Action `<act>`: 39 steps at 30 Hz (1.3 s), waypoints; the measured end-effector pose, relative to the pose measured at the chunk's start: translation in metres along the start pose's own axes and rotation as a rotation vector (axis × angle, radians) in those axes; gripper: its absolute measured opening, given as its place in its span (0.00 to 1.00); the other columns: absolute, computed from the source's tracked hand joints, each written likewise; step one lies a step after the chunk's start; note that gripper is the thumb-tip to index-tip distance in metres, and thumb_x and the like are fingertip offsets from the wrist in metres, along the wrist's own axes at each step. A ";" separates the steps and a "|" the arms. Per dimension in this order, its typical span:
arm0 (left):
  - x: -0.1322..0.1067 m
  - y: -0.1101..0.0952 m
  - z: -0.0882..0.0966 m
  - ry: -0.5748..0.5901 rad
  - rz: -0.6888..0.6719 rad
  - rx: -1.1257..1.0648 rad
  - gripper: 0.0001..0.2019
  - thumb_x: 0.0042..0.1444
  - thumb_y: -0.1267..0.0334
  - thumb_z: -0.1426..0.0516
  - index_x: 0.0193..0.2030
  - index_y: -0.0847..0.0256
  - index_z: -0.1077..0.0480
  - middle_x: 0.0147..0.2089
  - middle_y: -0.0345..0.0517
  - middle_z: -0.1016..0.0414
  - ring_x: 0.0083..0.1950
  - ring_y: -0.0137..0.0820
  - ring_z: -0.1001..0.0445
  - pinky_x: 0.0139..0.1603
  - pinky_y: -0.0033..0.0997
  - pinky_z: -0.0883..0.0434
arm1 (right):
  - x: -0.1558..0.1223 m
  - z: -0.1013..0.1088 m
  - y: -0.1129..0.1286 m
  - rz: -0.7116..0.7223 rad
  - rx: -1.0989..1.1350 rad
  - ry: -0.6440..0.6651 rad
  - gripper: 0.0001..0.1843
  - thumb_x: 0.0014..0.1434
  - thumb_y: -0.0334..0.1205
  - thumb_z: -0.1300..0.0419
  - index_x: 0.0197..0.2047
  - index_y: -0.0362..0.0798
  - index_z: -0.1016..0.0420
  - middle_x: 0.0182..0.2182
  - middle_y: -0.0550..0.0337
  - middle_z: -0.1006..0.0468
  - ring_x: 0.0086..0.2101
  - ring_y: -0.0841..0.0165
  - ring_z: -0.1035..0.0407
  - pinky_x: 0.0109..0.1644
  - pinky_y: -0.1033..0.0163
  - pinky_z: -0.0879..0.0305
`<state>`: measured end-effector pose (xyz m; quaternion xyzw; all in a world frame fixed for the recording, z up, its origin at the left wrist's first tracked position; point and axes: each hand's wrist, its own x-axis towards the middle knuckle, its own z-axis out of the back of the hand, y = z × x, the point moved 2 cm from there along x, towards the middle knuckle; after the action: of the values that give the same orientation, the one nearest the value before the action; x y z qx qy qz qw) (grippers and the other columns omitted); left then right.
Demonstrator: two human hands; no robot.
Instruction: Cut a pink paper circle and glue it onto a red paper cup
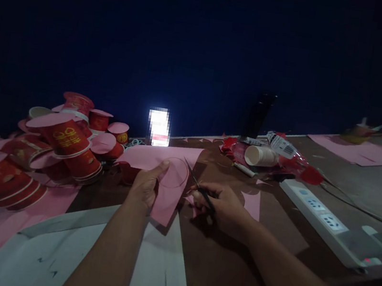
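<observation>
My left hand (147, 185) grips a sheet of pink paper (167, 202) at its left side, thumb on top. A round outline is drawn on the paper near the thumb. Scissors (191, 172) are in my right hand (215, 204), their dark blades pointing up and left at the paper's right edge. The fingers partly hide the scissors' handles. Beneath my right hand lies a small pink scrap, and a larger pink offcut (252, 205) rests to its right on the brown table (228, 274).
Red paper cups (68, 138) with pink paper discs are heaped at left. A glowing phone (159, 127) stands behind the paper. At right are wrapped paper cups (259, 157), a power strip (319, 221) and pink sheets (363, 152). White sheets (158, 258) lie in front.
</observation>
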<state>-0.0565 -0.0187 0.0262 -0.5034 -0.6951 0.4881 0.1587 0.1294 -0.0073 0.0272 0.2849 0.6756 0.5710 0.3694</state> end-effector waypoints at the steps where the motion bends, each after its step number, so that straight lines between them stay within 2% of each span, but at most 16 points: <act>1: -0.001 0.000 0.000 -0.002 0.002 0.029 0.15 0.37 0.66 0.32 0.32 0.71 0.27 0.32 0.52 0.23 0.33 0.35 0.24 0.36 0.33 0.26 | 0.000 0.000 0.000 0.000 0.011 0.000 0.24 0.46 0.49 0.34 0.42 0.42 0.26 0.22 0.59 0.27 0.19 0.74 0.34 0.15 0.73 0.47; 7: -0.004 -0.001 -0.002 0.053 -0.015 0.052 0.17 0.38 0.64 0.32 0.36 0.70 0.26 0.37 0.53 0.22 0.36 0.34 0.24 0.40 0.31 0.26 | 0.001 0.002 -0.002 0.035 0.028 0.015 0.22 0.47 0.48 0.35 0.42 0.43 0.25 0.22 0.60 0.28 0.19 0.74 0.34 0.14 0.74 0.48; 10: -0.003 0.000 -0.003 0.080 0.000 0.015 0.17 0.39 0.65 0.33 0.36 0.71 0.26 0.36 0.53 0.22 0.36 0.34 0.23 0.40 0.32 0.26 | 0.001 0.002 -0.003 0.042 0.030 -0.009 0.23 0.47 0.49 0.35 0.43 0.42 0.25 0.22 0.61 0.28 0.18 0.75 0.36 0.13 0.74 0.49; 14: -0.003 -0.001 -0.002 0.061 0.012 0.032 0.16 0.38 0.65 0.33 0.35 0.71 0.26 0.35 0.53 0.22 0.35 0.34 0.24 0.39 0.32 0.26 | -0.001 0.000 -0.003 0.043 0.044 -0.030 0.23 0.46 0.47 0.34 0.43 0.42 0.25 0.20 0.63 0.30 0.16 0.77 0.38 0.12 0.74 0.50; 20: -0.003 -0.004 -0.001 0.100 -0.013 0.055 0.17 0.38 0.64 0.32 0.34 0.71 0.25 0.37 0.54 0.22 0.35 0.34 0.24 0.39 0.32 0.26 | -0.003 -0.002 0.001 0.045 0.076 0.012 0.17 0.46 0.45 0.34 0.36 0.42 0.24 0.20 0.64 0.32 0.18 0.76 0.36 0.15 0.73 0.47; 24: -0.002 -0.004 0.002 0.096 -0.025 0.095 0.18 0.37 0.63 0.32 0.35 0.71 0.25 0.37 0.56 0.22 0.35 0.35 0.24 0.39 0.32 0.26 | -0.005 -0.001 0.006 0.007 0.045 0.019 0.16 0.46 0.46 0.34 0.33 0.42 0.25 0.19 0.63 0.30 0.17 0.76 0.37 0.15 0.73 0.49; 35: -0.003 -0.008 0.003 0.096 -0.018 0.089 0.16 0.38 0.66 0.33 0.36 0.70 0.25 0.37 0.53 0.22 0.34 0.34 0.24 0.39 0.32 0.27 | -0.008 -0.001 0.006 0.034 0.029 0.060 0.16 0.48 0.46 0.36 0.36 0.42 0.25 0.23 0.60 0.29 0.21 0.73 0.33 0.17 0.73 0.47; 39: -0.003 -0.009 0.005 0.113 -0.023 0.110 0.16 0.38 0.65 0.33 0.35 0.70 0.25 0.36 0.54 0.22 0.34 0.34 0.24 0.39 0.31 0.26 | -0.011 -0.002 0.013 -0.001 0.040 0.066 0.17 0.47 0.45 0.35 0.38 0.42 0.24 0.22 0.60 0.29 0.20 0.74 0.34 0.17 0.72 0.45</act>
<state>-0.0637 -0.0238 0.0320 -0.5126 -0.6629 0.4946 0.2306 0.1334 -0.0145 0.0422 0.2728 0.6989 0.5663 0.3413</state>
